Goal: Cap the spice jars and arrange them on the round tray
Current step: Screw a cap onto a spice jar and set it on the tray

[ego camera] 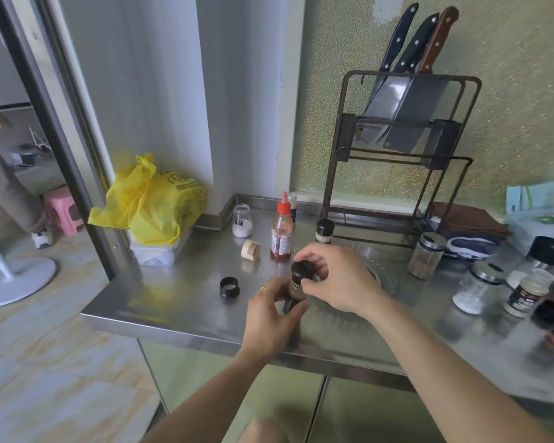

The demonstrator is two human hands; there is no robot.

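My left hand (pixel 271 314) grips the body of a small dark spice jar (pixel 296 290) just above the steel counter. My right hand (pixel 336 279) pinches its black cap (pixel 303 270), which sits on top of the jar. Behind my right hand lies the round clear glass tray (pixel 386 273), mostly hidden. A loose black cap (pixel 229 286) lies left of the jar and a wooden cap (pixel 250 249) lies farther back. An uncapped glass jar of white powder (pixel 242 220) stands at the back. A black-capped jar (pixel 324 230) stands by the rack.
A red-capped sauce bottle (pixel 281 233) stands behind the jar. Several more jars (pixel 426 255) stand at the right. A knife rack (pixel 400 148) stands against the wall, and a yellow bag (pixel 151 203) sits on a box at the left. The counter's front edge (pixel 186 335) is close.
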